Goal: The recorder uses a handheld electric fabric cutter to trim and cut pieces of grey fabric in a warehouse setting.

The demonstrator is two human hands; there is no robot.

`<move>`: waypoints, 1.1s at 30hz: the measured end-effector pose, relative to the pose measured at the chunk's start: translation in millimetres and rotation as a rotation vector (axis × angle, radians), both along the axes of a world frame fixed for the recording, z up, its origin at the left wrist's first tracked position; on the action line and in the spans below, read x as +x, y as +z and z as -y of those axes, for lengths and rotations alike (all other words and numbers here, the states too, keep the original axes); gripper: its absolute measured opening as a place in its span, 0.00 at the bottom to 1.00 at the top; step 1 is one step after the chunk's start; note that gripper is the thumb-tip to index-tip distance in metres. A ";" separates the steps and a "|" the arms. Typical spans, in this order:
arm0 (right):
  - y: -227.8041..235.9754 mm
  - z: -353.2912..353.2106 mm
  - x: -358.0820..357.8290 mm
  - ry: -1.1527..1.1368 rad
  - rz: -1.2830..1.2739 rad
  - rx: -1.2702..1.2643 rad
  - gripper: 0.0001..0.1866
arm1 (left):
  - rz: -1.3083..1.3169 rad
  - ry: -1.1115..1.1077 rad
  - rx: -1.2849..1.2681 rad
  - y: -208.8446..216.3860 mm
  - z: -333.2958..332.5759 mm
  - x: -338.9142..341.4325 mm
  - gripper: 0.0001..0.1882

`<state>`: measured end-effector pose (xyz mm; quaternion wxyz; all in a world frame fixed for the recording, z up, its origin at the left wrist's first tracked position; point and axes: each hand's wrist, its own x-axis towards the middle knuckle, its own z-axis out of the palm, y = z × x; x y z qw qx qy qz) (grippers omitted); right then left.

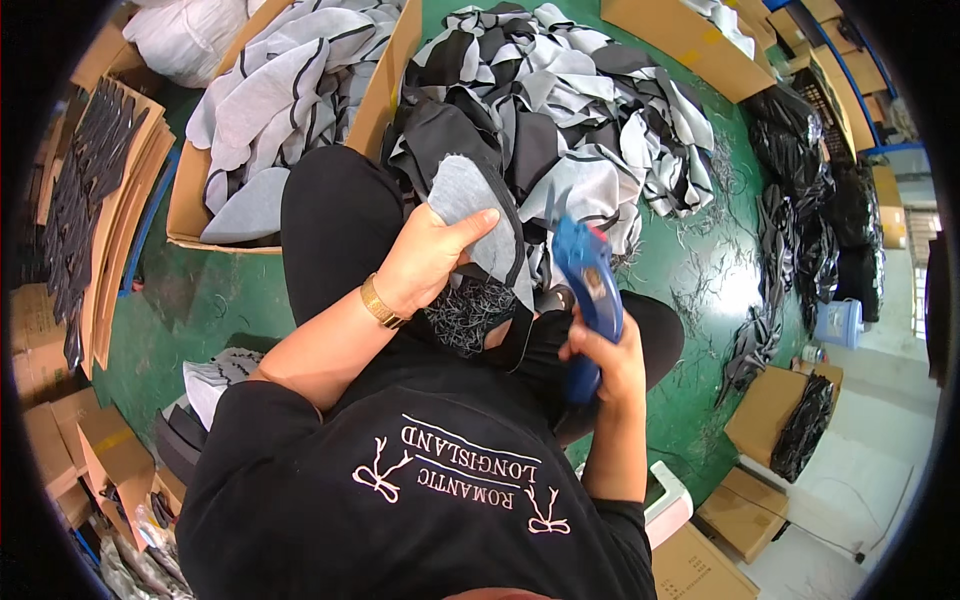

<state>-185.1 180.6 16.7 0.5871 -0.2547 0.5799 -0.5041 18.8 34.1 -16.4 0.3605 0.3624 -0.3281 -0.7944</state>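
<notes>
My left hand (432, 258) pinches a light grey fabric piece (468, 195) with black edging between thumb and fingers, above my lap. A dark strip of the same piece hangs down toward my knees. My right hand (608, 350) is wrapped round the handle of a blue pair of electric scissors (590, 275). The narrow blades point away from me, just right of the fabric and apart from it. Short dark thread clippings (460, 318) lie in a heap below my left hand.
A large pile of grey and black fabric pieces (590, 90) covers the floor ahead. At the left stands a cardboard box (385, 90) full of similar pieces. Loose clippings (705, 290) litter the green floor. Black plastic bags (795, 150) and cartons (745, 510) line the right side.
</notes>
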 end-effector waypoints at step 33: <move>12.3 49.0 20.2 -0.048 -0.365 -0.104 0.25 | -0.132 -0.274 -0.187 18.3 -28.9 -19.2 0.18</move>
